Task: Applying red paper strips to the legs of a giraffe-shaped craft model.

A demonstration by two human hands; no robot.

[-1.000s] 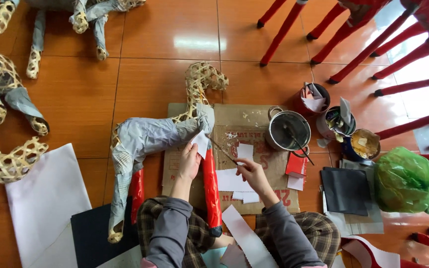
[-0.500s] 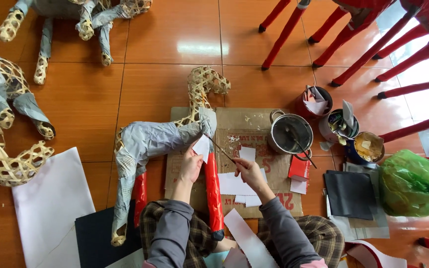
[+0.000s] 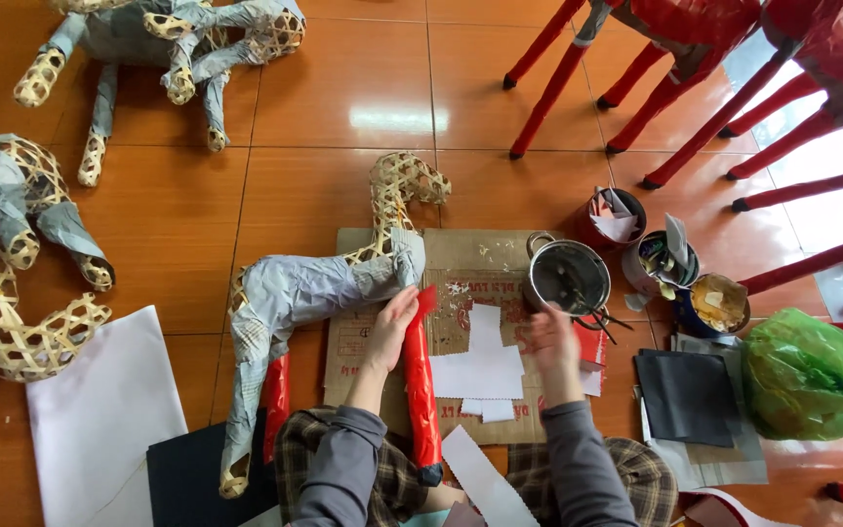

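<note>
A woven bamboo horse frame lies on a sheet of cardboard on the floor, its body wrapped in grey paper and its head bare. Its front leg is covered in red paper, as is a hind leg. My left hand rests on the top of the red front leg, fingers pressed against the paper there. My right hand, blurred, is over the cardboard's right edge beside a metal pot. Cut white paper pieces lie between my hands.
Two cans of scraps, a bowl, black sheets and a green plastic bag stand at the right. Red-covered figures' legs fill the top right. More bamboo frames lie at left. A white sheet lies near my knee.
My right hand has moved right, from the white paper pieces to beside the metal pot. My left hand stays on the red front leg. The view has shifted slightly.
</note>
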